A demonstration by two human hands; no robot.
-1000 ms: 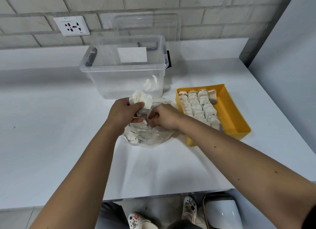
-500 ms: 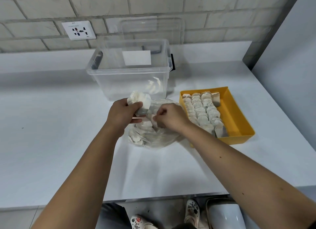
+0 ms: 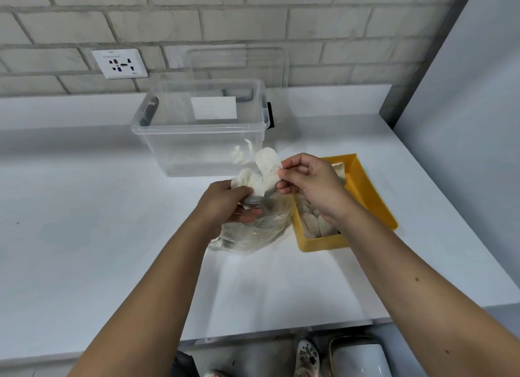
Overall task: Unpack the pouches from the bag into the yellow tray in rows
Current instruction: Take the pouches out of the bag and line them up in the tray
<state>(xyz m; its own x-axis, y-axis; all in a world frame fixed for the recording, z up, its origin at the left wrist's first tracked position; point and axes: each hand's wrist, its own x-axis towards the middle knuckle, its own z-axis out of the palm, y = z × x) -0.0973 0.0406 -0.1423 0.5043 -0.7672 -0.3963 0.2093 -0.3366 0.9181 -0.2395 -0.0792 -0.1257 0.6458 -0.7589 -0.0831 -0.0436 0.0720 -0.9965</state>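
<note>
A clear plastic bag (image 3: 253, 230) with white pouches inside lies on the white table, just left of the yellow tray (image 3: 368, 190). My left hand (image 3: 225, 202) grips a bunch of white pouches (image 3: 247, 181) at the bag's mouth. My right hand (image 3: 306, 179) pinches one white pouch (image 3: 267, 165) by its edge and holds it above the bag, level with the tray's left rim. Rows of pouches (image 3: 312, 221) lie in the tray, largely hidden behind my right hand and wrist.
A clear plastic bin (image 3: 202, 131) stands behind the bag, with its lid (image 3: 239, 64) leaning on the brick wall. A wall socket (image 3: 119, 63) is at the upper left. A grey partition (image 3: 464, 95) borders the table's right side. The table's front edge is near my feet.
My right hand has come up out of the bag with one pouch and moved right, toward the tray. My left hand keeps its grip on the pouches at the bag's mouth.
</note>
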